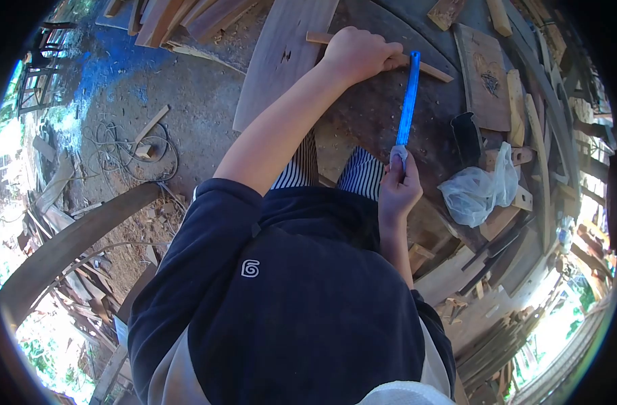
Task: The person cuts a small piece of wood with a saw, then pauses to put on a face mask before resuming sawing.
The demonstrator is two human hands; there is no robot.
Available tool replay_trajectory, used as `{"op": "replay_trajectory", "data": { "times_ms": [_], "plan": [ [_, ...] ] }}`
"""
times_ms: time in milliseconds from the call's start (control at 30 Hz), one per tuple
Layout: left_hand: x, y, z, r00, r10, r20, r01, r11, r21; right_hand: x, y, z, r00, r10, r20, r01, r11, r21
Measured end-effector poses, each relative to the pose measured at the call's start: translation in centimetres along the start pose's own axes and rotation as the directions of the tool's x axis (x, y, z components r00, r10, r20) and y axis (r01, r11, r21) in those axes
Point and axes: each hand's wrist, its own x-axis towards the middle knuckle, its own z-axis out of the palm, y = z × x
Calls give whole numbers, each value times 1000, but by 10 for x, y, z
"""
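Pressed a slim wooden strip (430, 67) against the table (369, 118) with the left hand (359, 50), fingers (389, 48) curled shut over it. Saw only the two ends of that pale, square-edged strip, with the middle buried under the fist. Pinched the near end of a ruler (408, 101) in the right hand (397, 192), fingers closed around a whitish tip. Found the ruler flat, narrow and bright blue, likely plastic, running straight away from the body and touching the strip just beside the left hand. Could not read any markings along it.

Noted a dark, worn, round-edged table, speckled with small pale dots. Spotted a crumpled, cloudy plastic bag (477, 192) near the right hand, with contents too blurred to make out. Noticed a brown board (485, 77) with a dark scrawled pattern beyond the bag, and a black, blade-like shape between them, impossible to name. Saw a broad grey plank (281, 61) with a knot passing under the left forearm.

Looked down over a dark navy top (288, 304) filling the lower view and hiding the legs, apart from a patch of striped cloth (335, 169). Made out loose cable (133, 152) looped on the dusty ground (187, 101) to the left, and stacked timber cut off at the round black edge.
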Motion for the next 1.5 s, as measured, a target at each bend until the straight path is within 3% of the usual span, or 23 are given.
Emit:
{"op": "replay_trajectory", "data": {
  "times_ms": [100,167,200,233,300,400,467,500,567,633,800,867,933,1000,1133,1200,1233,1267,1333,1367,1400,1467,1500],
  "plan": [
    [0,0,-2,999,-1,37,1,1000,4,3,-8,-3,999,-39,-4,39,999,-16],
    [0,-1,0,1000,-11,5,11,1000,7,6,-16,-13,993,-116,2,115,980,-164],
    [1,-2,2,1000,-17,-22,17,1000,10,14,-10,-32,915,-393,-90,320,844,-431],
    [2,-3,2,1000,-19,-23,19,1000,12,26,0,-60,754,-650,-94,431,599,-675],
    [4,-3,1,995,-97,-24,97,995,8,30,-6,-121,890,-312,-334,182,912,-367],
    [6,-3,1,996,-92,-6,92,996,-13,26,-42,-155,872,-195,-448,86,964,-251],
    [6,-3,1,996,-84,-12,84,996,-27,22,-48,-147,935,-121,-334,87,990,-113],
    [6,-3,1,996,-87,-16,87,996,-28,25,-48,-132,945,-267,-188,235,956,-178],
    [5,-2,1,997,-80,-19,79,997,-20,33,-63,-100,940,-305,150,337,894,-296],
    [3,-4,-1,997,-75,-14,75,997,-5,42,-73,-68,898,-290,331,387,877,-283],
    [3,-3,-6,998,-57,24,58,998,-25,74,-58,-37,878,-316,361,422,865,-270],
    [4,-1,-7,995,-77,57,78,997,-16,83,-56,-34,961,-215,173,261,911,-321],
    [4,0,-8,991,-97,93,98,995,-5,79,-60,-31,965,-220,145,261,878,-402],
    [5,-2,-8,987,-93,130,99,995,-34,74,-53,-30,932,-280,230,315,939,-135],
    [5,-2,-5,994,-68,81,71,997,-28,77,-45,-25,882,-241,406,321,936,-141],
    [5,-1,-3,995,-93,42,95,995,-41,89,-46,-23,976,-118,183,159,960,-229],
    [5,-2,-2,994,-96,43,98,994,-40,92,-42,-23,966,-217,144,251,924,-290],
    [4,-1,-5,994,-94,60,96,995,-31,93,-46,-24,965,-216,147,251,924,-288],
    [3,-1,-10,993,-90,77,92,995,-23,91,-61,-31,976,34,214,-41,999,27],
    [3,-2,-10,994,-74,83,75,997,-4,83,-69,-34,950,68,305,-126,977,173],
    [3,-3,-10,994,-58,90,57,998,13,80,-66,-36,950,68,305,-126,977,172],
    [4,-3,-7,996,-66,54,68,997,-27,74,-58,-38,787,182,589,-361,911,199],
    [4,-3,-5,997,-76,18,77,995,-67,75,-64,-37,744,336,577,-404,915,-13]
  ]
}}
